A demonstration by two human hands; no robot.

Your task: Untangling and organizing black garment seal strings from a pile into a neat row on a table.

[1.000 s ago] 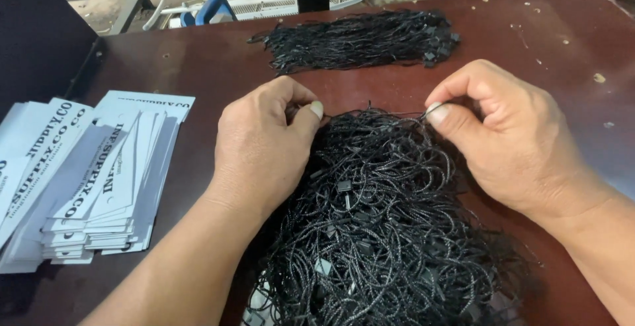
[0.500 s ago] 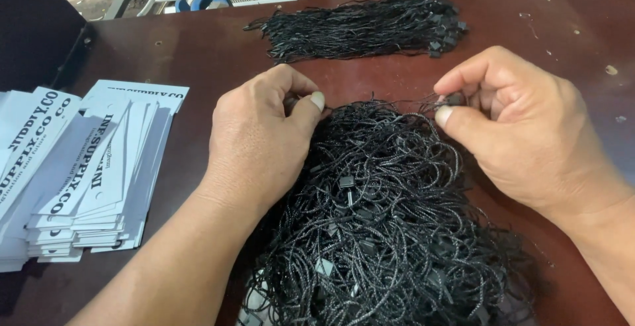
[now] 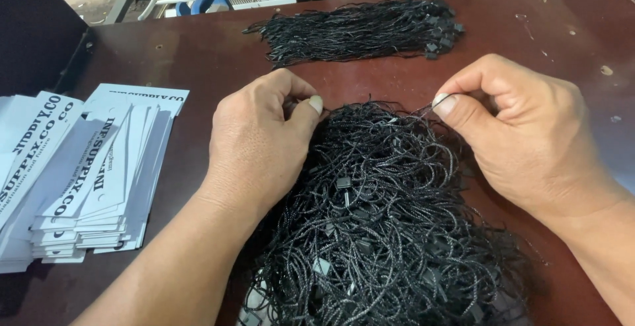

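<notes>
Right hand (image 3: 529, 134) grip pinches one black cord (image 3: 433, 106) slanting leftward into tangled pile (image 3: 377, 233); left hand (image 3: 258, 141) grip unclear

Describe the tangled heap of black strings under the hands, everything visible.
The tangled heap of black strings is a loose mound of thin, twisted cord loops with small black plastic fasteners scattered through it. It lies on the dark reddish-brown table. The left hand rests on its upper left edge; the right hand pinches one strand at its top.
</notes>
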